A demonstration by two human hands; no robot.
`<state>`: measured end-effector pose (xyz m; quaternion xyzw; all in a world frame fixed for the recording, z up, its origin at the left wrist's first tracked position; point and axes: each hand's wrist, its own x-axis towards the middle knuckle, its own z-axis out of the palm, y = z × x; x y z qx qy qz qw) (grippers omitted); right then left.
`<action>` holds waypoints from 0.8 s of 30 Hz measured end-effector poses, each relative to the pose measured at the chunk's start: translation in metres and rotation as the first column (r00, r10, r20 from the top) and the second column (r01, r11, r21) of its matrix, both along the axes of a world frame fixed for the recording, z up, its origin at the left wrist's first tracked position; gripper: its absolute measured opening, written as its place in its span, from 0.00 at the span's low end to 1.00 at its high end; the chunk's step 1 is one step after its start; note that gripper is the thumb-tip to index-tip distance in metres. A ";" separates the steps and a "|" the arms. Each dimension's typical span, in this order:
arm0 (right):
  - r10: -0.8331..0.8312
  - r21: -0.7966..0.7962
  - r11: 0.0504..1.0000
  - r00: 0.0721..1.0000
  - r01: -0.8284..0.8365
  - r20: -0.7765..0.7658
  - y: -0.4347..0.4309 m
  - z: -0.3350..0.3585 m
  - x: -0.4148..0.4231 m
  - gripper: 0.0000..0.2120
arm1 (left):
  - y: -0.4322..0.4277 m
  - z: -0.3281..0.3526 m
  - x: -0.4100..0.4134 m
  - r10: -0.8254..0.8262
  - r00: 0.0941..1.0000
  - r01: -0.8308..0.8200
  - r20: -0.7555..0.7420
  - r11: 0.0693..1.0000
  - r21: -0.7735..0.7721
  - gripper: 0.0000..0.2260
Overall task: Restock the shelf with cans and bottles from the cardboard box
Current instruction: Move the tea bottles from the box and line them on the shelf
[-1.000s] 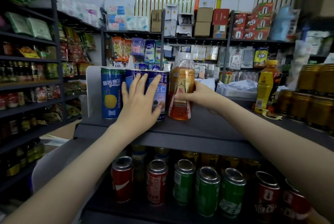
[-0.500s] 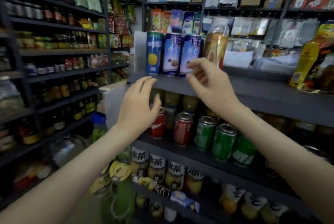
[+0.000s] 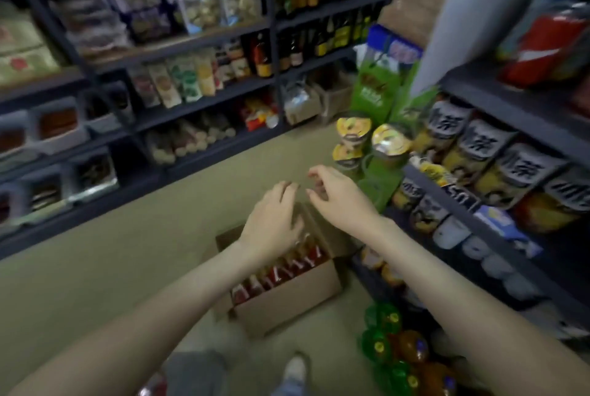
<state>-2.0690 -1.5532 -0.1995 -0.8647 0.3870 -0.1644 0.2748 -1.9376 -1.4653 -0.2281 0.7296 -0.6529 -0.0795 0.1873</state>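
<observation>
An open cardboard box (image 3: pixel 287 303) stands on the floor below me, with several red-capped bottles (image 3: pixel 281 271) packed in a row inside. My left hand (image 3: pixel 274 220) hovers above the box with spread fingers and holds nothing. My right hand (image 3: pixel 338 194) is just right of it, fingers loosely curled and apart, also empty. The shelf (image 3: pixel 517 114) being stocked runs along the right, with rows of labelled drink bottles (image 3: pixel 479 153) on its lower levels.
Green and brown bottles (image 3: pixel 396 347) stand on the floor at the lower right. Green cartons and yellow-lidded cups (image 3: pixel 370 137) pile up by the shelf end. Another dark shelving unit (image 3: pixel 159 76) of packets and bottles lines the left side. My shoe (image 3: pixel 295 370) is by the box.
My view has swung down from the upper shelves to the floor. Both hands have left the shelf's cans and bottle and come down empty over the cardboard box.
</observation>
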 end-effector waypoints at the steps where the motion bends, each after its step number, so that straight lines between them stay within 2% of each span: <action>1: 0.009 0.024 1.000 1.000 -0.009 -0.015 0.003 -0.012 0.010 0.16 | 0.007 -0.010 0.011 0.022 1.000 -0.022 0.001 0.999 0.043 0.27; 8: 0.106 0.271 0.961 0.979 -0.056 -0.175 -0.010 -0.148 0.115 0.24 | 0.047 -0.124 0.134 0.229 0.973 -0.213 -0.014 0.923 0.319 0.24; 12: 0.073 0.397 0.916 0.953 0.053 -0.295 -0.035 -0.235 0.165 0.28 | 0.045 -0.195 0.197 0.193 0.981 -0.177 -0.001 0.899 0.400 0.25; 17: -0.002 0.489 0.845 0.914 0.219 -0.405 -0.054 -0.366 0.197 0.26 | 0.033 -0.290 0.244 0.091 0.996 -0.084 0.012 0.845 0.528 0.25; 20: -0.038 0.517 0.798 0.883 0.308 -0.467 -0.054 -0.456 0.200 0.24 | 0.018 -0.361 0.255 0.052 0.999 -0.051 0.015 0.812 0.582 0.29; 24: -0.038 0.559 0.741 0.854 0.372 -0.518 -0.050 -0.570 0.199 0.27 | 0.003 -0.477 0.259 0.119 0.991 -0.049 -0.061 0.748 0.661 0.24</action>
